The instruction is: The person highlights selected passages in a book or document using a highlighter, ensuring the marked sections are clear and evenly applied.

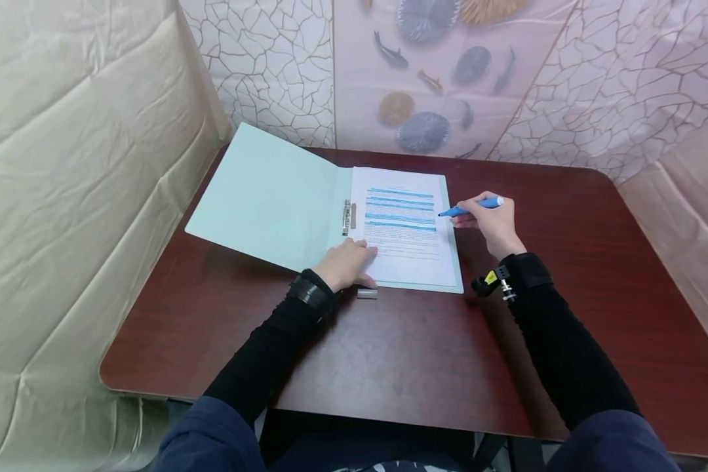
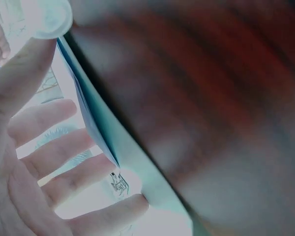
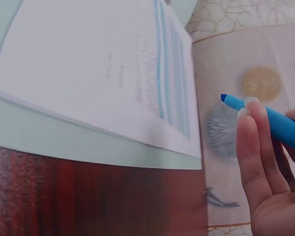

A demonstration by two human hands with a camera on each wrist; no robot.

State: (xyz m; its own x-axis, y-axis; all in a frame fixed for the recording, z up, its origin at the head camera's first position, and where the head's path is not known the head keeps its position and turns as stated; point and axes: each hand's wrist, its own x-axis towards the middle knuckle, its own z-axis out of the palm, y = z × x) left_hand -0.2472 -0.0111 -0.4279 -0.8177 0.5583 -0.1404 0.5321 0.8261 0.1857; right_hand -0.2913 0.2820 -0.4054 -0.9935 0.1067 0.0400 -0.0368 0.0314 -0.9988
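Observation:
My right hand [image 1: 494, 223] pinches a blue highlighter [image 1: 484, 204] by the sheet's right edge. Its dark blue tip points left, and the right wrist view shows the highlighter [image 3: 285, 125] between thumb and fingers. The white printed sheet [image 1: 407, 262] has several lines marked in blue across its upper half. It lies in an open pale green folder [image 1: 271, 190]. My left hand [image 1: 345, 262] rests with spread fingers on the sheet's lower left part and the folder. By its thumb is a small greyish, see-through piece [image 1: 367, 294], whose kind I cannot tell.
A metal clip [image 1: 347, 216] sits at the folder's spine. The folder's cover spreads left and overhangs the dark red-brown table [image 1: 425, 354]. A patterned cloth [image 1: 283, 72] hangs behind the table, and a cream padded covering [image 1: 82, 196] stands at the left.

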